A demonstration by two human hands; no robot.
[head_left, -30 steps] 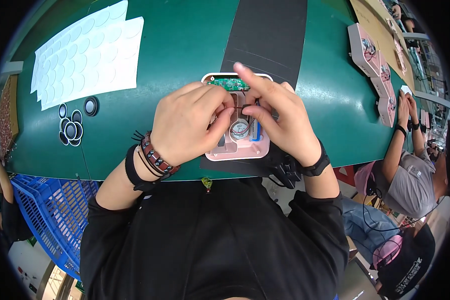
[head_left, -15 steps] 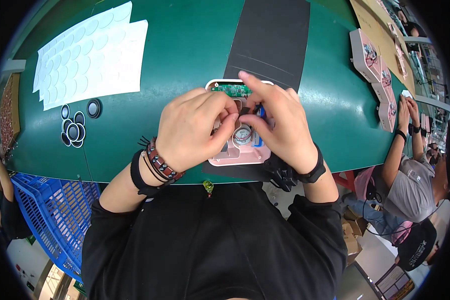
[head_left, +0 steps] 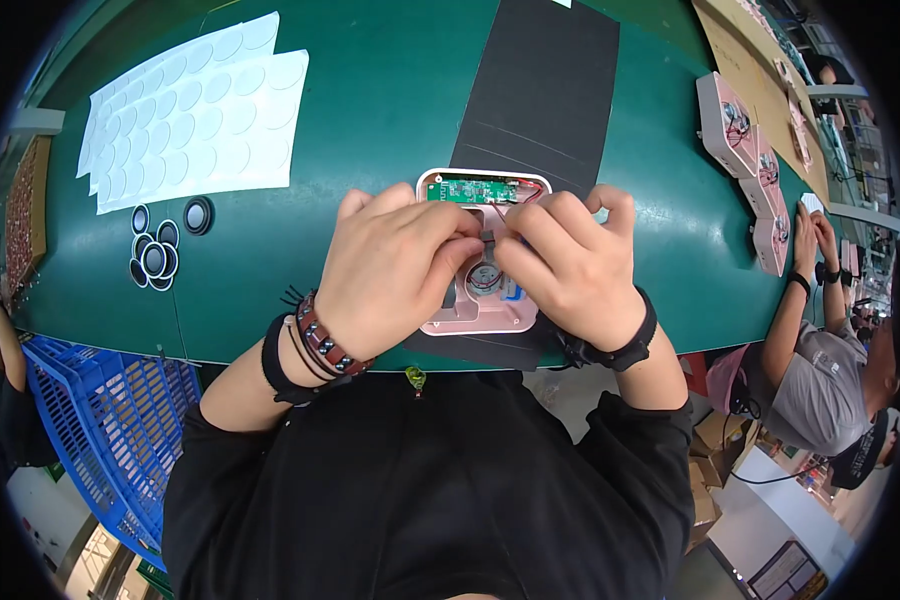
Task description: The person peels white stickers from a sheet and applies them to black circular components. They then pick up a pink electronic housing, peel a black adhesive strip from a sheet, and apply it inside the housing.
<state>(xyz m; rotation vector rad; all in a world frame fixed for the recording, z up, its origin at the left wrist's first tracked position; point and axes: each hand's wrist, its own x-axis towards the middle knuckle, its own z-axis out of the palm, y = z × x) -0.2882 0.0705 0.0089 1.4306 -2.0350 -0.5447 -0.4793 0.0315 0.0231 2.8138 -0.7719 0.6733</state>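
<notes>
A pink plastic housing with a white rim [head_left: 518, 326] lies open at the table's front edge, between my hands. Inside it are a green circuit board [head_left: 470, 191], red and dark wires, a round metallic part [head_left: 485, 278] and a bit of a blue part [head_left: 513, 291]. My left hand [head_left: 395, 262] reaches over the housing's left side, thumb and forefinger pinched on a small dark piece [head_left: 487, 238]. Over the right side, my right hand [head_left: 570, 265] has its fingers curled closed close to that piece. Whatever its fingertips hold is hidden.
Black sheets [head_left: 540, 90] lie beyond and under the housing. White sheets of round stickers [head_left: 195, 120] and several black rings and discs [head_left: 154, 260] are at left. More pink housings [head_left: 755, 170] stand at right, near a co-worker's hands [head_left: 815, 235]. A blue crate [head_left: 110, 430] is below left.
My right hand has lowered and its fingers have curled in, uncovering more of the circuit board and wires. The left hand keeps its pinch. The whole view has shifted slightly.
</notes>
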